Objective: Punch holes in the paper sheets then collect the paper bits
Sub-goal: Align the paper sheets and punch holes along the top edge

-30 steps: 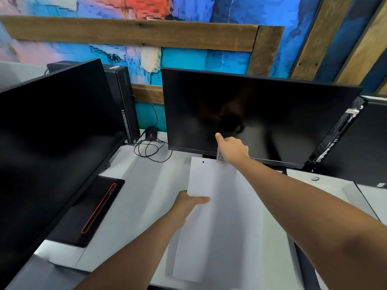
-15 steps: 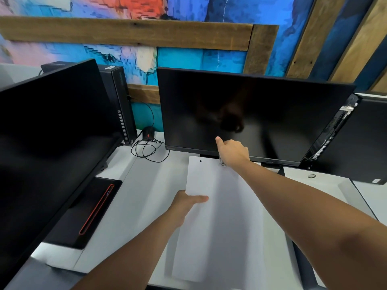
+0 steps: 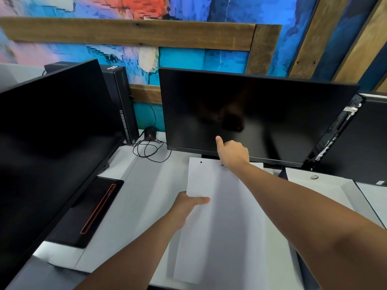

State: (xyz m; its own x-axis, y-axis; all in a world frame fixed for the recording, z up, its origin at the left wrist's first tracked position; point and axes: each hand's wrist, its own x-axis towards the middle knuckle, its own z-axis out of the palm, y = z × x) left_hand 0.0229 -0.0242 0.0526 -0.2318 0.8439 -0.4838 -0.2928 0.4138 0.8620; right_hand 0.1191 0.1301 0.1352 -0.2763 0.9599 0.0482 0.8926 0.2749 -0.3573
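The paper sheets (image 3: 219,216) are pinched at their left edge by the left hand (image 3: 186,204). The punch (image 3: 223,164) is covered by the right hand (image 3: 232,152), its grip closed on it; the sheets should be kept flat on the surface (image 3: 150,185) while it is pressed straight down.

Office desk (image 3: 146,185), monitors (image 3: 251,114), desktop tower (image 3: 123,101)

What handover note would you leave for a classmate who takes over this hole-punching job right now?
Left hand: grip on the left edge of the paper sheets, steadying them on the desk.
Right hand: closed over a small metal punch at the sheets' far edge.
Done: one hole near the far left corner.
Left: finish punching along that edge, then collect the paper bits; none are visible yet.
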